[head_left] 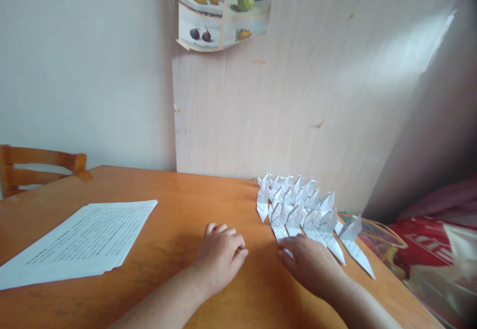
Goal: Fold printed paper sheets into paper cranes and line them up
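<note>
My left fingers (235,243) curl into a loose fist, seemingly empty, over the table (194,205); my right fingers (292,243) lie at the near tips of the folded paper pieces (295,214), whether pinching one I can't tell. A forward nudge could knock their rows crooked.

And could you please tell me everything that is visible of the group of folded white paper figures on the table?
The group of folded white paper figures looks creased from printed sheets, with dark marks. Pointed peaks stand up; flat, tapered ends lie toward the person. The figures crowd in rough rows on the orange-brown wooden table, one slightly apart near its right edge. The person's right hand partly hides the front row; whether it touches them is unclear.
</note>
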Available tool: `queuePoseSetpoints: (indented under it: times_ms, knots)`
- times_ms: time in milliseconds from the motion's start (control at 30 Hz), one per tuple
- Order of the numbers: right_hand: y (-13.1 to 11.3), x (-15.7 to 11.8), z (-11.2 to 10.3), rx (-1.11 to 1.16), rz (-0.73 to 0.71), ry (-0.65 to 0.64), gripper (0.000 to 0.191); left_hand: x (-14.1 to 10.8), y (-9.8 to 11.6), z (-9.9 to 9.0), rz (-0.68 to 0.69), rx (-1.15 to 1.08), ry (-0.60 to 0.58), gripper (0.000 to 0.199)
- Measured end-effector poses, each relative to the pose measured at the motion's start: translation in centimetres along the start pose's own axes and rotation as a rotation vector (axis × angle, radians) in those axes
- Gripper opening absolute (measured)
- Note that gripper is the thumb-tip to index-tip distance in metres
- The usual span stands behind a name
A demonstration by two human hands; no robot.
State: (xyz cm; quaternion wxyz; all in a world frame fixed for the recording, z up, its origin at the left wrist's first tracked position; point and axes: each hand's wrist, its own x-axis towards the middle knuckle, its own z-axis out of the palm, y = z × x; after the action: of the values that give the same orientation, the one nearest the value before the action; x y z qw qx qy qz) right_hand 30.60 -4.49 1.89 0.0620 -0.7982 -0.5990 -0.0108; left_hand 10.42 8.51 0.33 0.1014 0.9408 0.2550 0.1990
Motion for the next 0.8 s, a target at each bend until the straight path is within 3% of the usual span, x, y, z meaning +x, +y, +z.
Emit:
queuePoseSetpoints:
  times_ms: [233, 533, 800]
  knots:
    - [0.0, 0.1, -0.2, 0.013, -0.028, 0.085, 0.026, 0.0, 0.0, -0.2, -0.005, 0.021, -0.001, 0.014]
    - [2.6, 0.4, -2.2, 0.100, 0.227, 0.188, 0.030, 0.1, -0.2, -0.3, 0.000, 0.031, -0.001, 0.015]
    - [3.1, 0.6, -2.3, 0.143, 0.221, 0.151, 0.027, 0.2, -0.2, -0.6, -0.014, 0.025, -0.009, 0.016]
